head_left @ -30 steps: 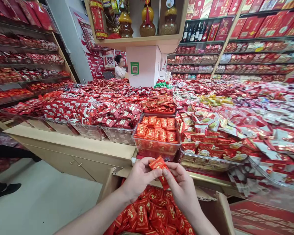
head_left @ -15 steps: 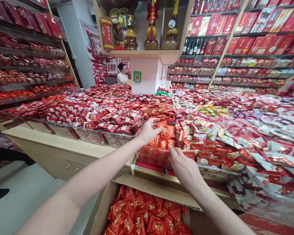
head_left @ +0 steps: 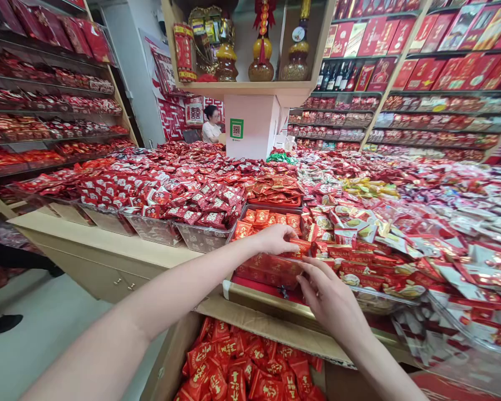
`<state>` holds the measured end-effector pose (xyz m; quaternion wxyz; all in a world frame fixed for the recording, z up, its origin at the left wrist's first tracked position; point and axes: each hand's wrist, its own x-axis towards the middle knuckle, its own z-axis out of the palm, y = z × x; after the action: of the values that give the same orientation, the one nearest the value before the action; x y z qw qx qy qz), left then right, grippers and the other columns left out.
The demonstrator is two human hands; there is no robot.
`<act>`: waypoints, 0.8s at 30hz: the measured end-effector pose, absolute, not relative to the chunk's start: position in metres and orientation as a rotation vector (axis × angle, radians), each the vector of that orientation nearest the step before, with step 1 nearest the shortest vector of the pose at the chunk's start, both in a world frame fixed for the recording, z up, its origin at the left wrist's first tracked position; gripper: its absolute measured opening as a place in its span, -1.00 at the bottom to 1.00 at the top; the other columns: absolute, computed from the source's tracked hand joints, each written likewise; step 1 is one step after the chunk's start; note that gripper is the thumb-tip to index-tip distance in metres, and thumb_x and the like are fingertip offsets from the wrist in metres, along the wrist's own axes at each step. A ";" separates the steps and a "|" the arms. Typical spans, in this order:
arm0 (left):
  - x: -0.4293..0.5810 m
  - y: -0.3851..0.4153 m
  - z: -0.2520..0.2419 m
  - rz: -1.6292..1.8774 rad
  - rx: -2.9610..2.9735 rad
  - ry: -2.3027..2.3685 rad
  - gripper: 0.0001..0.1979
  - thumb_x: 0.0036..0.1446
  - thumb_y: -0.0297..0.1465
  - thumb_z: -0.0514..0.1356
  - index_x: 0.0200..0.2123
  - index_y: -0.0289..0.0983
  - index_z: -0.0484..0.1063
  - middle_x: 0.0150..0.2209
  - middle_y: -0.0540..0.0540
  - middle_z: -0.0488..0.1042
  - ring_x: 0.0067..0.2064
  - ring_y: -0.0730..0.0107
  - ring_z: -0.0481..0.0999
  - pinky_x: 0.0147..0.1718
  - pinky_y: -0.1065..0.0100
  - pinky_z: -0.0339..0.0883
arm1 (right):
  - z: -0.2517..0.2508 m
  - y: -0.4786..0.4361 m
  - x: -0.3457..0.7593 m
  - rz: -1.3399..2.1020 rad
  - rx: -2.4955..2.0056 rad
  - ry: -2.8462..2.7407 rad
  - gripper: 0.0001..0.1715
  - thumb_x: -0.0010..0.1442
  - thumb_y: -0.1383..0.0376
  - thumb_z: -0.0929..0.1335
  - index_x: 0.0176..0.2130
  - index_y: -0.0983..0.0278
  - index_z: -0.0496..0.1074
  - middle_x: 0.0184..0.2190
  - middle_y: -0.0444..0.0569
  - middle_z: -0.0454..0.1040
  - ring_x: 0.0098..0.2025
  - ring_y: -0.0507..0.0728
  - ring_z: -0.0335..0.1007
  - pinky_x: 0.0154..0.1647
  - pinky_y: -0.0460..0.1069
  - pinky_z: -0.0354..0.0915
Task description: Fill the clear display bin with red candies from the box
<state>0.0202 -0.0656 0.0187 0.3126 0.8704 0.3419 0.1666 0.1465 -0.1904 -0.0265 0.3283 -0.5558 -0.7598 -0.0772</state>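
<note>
In the head view my left hand [head_left: 276, 239] reaches over the front of a clear plastic bin [head_left: 265, 270]. Its thumb and fingers close on a small red candy packet [head_left: 300, 247] at the bin's front right corner. My right hand [head_left: 328, 289] is just in front of that corner, fingers bent and apart, with nothing visible in them. Red packets with gold print [head_left: 271, 217] stand in rows at the back of the bin. Below my forearms, an open cardboard box [head_left: 234, 307] holds a loose heap of similar red packets [head_left: 242, 365].
Durian-labelled packets [head_left: 363, 267] fill the bin on the right. Bins of dark red packets [head_left: 204, 209] line the counter [head_left: 158, 250] on the left. A display cabinet [head_left: 242, 89] hangs above. Behind the counter is a person [head_left: 211, 125]; another person's leg [head_left: 20, 262] shows at left.
My left hand has come down and right, from above the bin's middle to its front right corner. My right hand has moved slightly right and down, its fingers spreading. The view has shifted slightly.
</note>
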 end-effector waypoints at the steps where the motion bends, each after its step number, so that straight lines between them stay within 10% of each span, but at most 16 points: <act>1: 0.020 -0.064 0.020 0.401 2.307 0.885 -0.78 -0.13 -0.37 0.19 -0.36 -0.35 0.38 -0.45 0.02 0.42 -0.42 0.49 0.37 -0.45 0.49 0.23 | -0.025 -0.193 0.150 -0.189 -1.432 -1.957 -0.72 0.14 0.30 0.17 -0.16 0.29 0.31 -0.13 0.09 0.37 -0.17 0.11 0.36 -0.22 -0.01 0.35; 24: 0.018 -0.075 0.052 0.544 2.461 0.912 -0.77 -0.02 -0.48 0.06 -0.24 -0.35 0.39 -0.27 -0.10 0.46 -0.30 0.43 0.42 -0.27 0.40 0.26 | -0.104 -0.276 0.169 0.201 -1.396 -1.931 -0.86 0.10 0.37 0.22 -0.29 0.24 0.33 -0.34 -0.01 0.43 -0.27 0.05 0.39 -0.29 -0.11 0.36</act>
<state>0.0179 -0.0749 0.0519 0.2284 0.8939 0.3312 0.1975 0.1689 -0.2761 -0.1039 0.3663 -0.5431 -0.7515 0.0783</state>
